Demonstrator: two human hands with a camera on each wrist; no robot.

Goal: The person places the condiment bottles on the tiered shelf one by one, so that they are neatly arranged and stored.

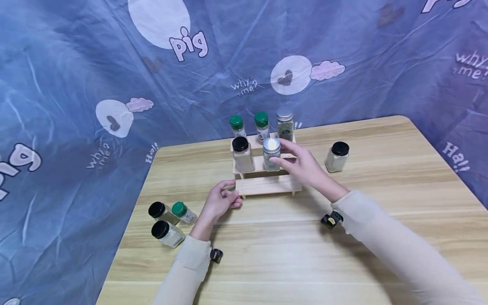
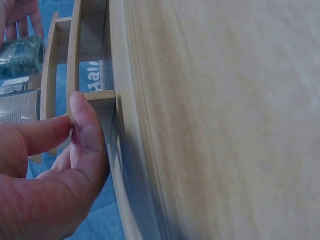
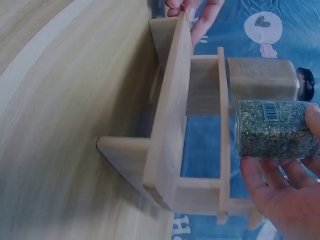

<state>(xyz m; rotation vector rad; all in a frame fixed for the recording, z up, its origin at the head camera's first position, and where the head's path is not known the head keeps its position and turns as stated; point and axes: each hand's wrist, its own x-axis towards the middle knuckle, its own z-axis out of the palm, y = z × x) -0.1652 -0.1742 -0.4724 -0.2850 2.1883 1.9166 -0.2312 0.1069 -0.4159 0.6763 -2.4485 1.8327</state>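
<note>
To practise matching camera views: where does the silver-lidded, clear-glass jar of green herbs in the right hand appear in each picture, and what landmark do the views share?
Head: the jar is just right of centre, in the right hand.
Left wrist: the jar is upper left, at the edge.
Right wrist: the jar is at the right, about mid-height.
Shared landmark: the pale wooden tiered rack.

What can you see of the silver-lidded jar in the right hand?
The silver-lidded jar has a clear, squared, glass-like body holding green flakes, a barcode label and a metallic-looking lid. Gripped by the right hand, it is upright over the middle shelf, beside a black-lidded jar; a narrow gap seems to show beneath it.
</note>
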